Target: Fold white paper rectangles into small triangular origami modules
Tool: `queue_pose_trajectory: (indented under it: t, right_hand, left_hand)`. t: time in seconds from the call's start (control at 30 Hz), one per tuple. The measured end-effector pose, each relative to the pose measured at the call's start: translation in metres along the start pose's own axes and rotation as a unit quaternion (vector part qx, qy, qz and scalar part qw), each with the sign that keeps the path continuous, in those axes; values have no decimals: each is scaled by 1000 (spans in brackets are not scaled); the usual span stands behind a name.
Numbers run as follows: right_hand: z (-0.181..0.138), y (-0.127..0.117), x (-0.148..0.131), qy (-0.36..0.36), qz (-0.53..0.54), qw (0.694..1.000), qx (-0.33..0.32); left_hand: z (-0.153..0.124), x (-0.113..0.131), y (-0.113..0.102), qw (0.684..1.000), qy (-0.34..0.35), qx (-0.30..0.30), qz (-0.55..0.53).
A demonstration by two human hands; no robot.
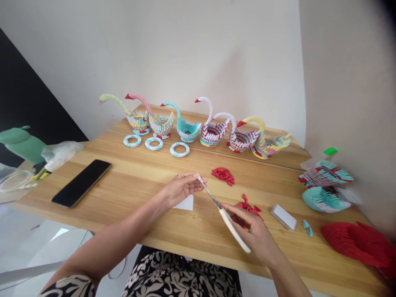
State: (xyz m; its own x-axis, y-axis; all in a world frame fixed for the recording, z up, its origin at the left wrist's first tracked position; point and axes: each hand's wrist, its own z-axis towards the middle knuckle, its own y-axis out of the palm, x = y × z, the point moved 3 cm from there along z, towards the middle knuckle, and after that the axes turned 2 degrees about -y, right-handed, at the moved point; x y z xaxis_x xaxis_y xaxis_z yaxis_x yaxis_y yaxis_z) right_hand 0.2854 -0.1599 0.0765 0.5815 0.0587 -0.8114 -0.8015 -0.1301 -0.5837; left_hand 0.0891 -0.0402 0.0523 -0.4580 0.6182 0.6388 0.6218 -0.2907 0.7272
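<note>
My right hand (pixel 255 231) is wrapped round the cream handle of a pair of scissors (pixel 233 232), whose blades point up and to the left. At their tips, my left hand (pixel 184 187) pinches a small white piece of paper (pixel 200 179) between thumb and finger. The blades reach this piece; whether they cut into it is too small to tell. Below my left hand, a white sheet of paper (pixel 185 203) lies on the table. One pile of red folded paper pieces (pixel 223 175) lies beyond the scissors, and another (pixel 247 208) is partly hidden behind my right hand.
Several folded-paper swans (pixel 188 128) line the back of the wooden table (pixel 130 218), with three paper rings (pixel 179 149) before them. A phone (pixel 82 183) lies left. At right are a white box (pixel 284 217), teal paper bodies (pixel 324 199) and a red one (pixel 359 243).
</note>
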Motion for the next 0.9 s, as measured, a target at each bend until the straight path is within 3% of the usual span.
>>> queue_pose_trajectory:
  t: [0.17, 0.33, 0.67, 0.9]
  right_hand:
    - [-3, 2, -8, -69, -119, 990, 45]
    - [-7, 10, -18, -149, -242, 949, 134]
    - [0, 0, -8, -67, -101, 992, 39]
    - [-1, 10, -13, -103, -189, 970, 110]
  left_hand:
    - [0, 2, 1, 999, 17, 3, 31]
    - [0, 5, 2, 997, 52, 28, 56]
    - [1, 2, -2, 1000, 17, 0, 26]
    - [-1, 5, 5, 995, 57, 35, 76]
